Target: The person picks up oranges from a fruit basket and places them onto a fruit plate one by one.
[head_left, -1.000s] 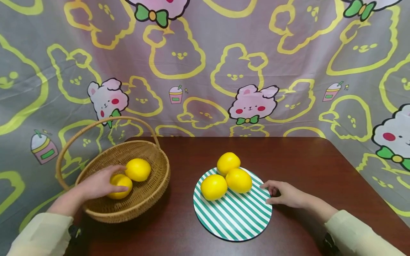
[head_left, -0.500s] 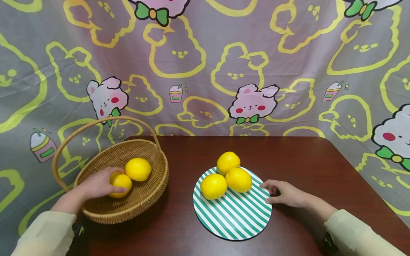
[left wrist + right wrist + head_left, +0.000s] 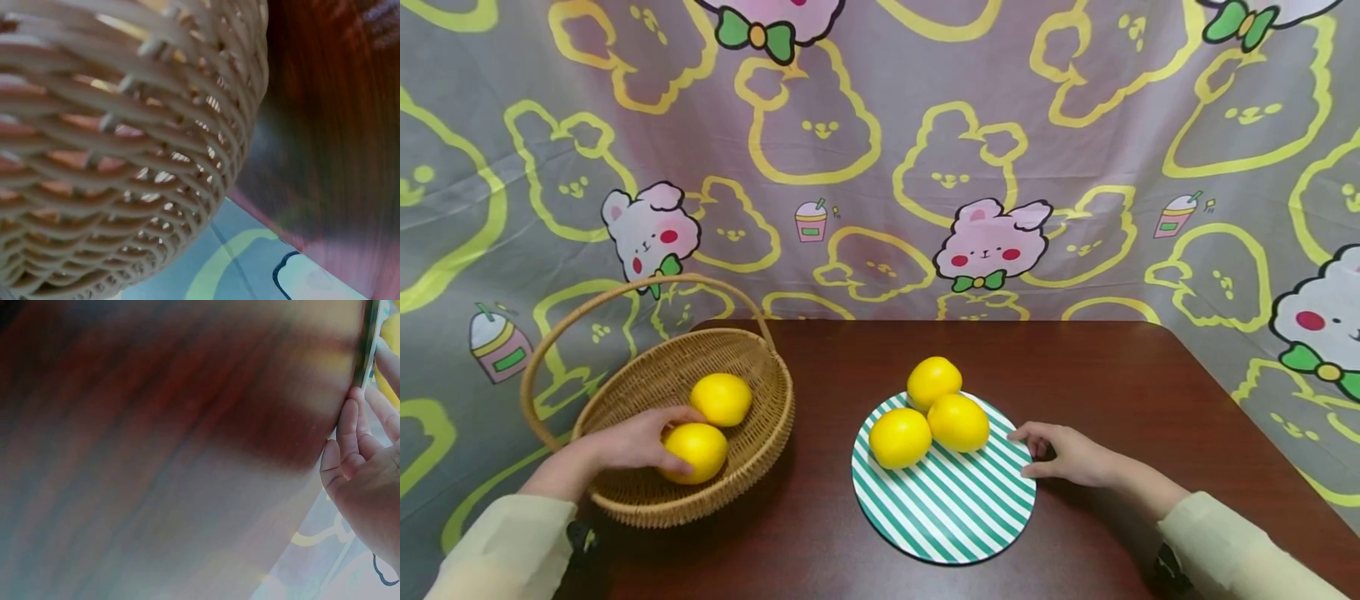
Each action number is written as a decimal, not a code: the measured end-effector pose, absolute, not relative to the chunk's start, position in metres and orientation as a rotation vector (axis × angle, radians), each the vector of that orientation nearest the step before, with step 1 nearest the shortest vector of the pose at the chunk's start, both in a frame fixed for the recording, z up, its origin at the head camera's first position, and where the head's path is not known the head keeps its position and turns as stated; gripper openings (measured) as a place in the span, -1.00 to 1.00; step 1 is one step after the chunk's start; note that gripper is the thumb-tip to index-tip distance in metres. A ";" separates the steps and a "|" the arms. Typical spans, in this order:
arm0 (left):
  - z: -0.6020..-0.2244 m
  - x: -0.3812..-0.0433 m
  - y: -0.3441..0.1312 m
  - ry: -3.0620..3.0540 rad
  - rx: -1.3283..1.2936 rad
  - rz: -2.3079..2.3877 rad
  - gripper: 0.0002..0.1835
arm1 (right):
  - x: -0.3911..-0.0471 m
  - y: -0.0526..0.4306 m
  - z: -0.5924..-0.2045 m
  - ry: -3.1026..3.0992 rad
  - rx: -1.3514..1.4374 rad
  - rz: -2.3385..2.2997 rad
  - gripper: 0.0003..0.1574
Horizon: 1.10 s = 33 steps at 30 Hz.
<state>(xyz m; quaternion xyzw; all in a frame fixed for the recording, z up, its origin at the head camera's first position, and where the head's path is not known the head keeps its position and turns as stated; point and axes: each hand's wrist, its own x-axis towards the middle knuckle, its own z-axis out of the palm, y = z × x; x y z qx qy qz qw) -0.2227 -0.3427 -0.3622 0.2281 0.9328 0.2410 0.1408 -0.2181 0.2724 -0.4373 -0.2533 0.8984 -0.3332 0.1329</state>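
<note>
Left wrist | basket wall (image 3: 115, 139) blocks view | table (image 3: 331, 125), patterned cloth (image 3: 219, 259) beyond

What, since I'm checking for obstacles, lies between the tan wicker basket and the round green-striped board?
Only bare reddish-brown tabletop separates basket from board in the head view.

A round brown woven basket (image 3: 658, 379) with a tall, curved handle (image 3: 529, 392) has a near lemon (image 3: 698, 452) and a far lemon (image 3: 721, 398) inside, both yellow. To its right, a flat round plate (image 3: 955, 508) has green and white stripes. Three more lemons (image 3: 958, 422) bunch at its far side.
</note>
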 end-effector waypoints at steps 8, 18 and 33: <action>-0.362 -0.222 -0.336 2.568 0.694 0.718 -0.21 | -0.219 0.273 -0.440 2.611 -0.743 -0.963 -0.42; -0.362 -0.216 -0.334 2.601 0.664 0.723 -0.23 | -0.219 0.272 -0.440 2.609 -0.735 -0.960 -0.42; -0.338 -0.210 -0.316 2.743 0.727 0.810 -0.22 | -0.218 0.272 -0.439 2.609 -0.742 -0.961 -0.42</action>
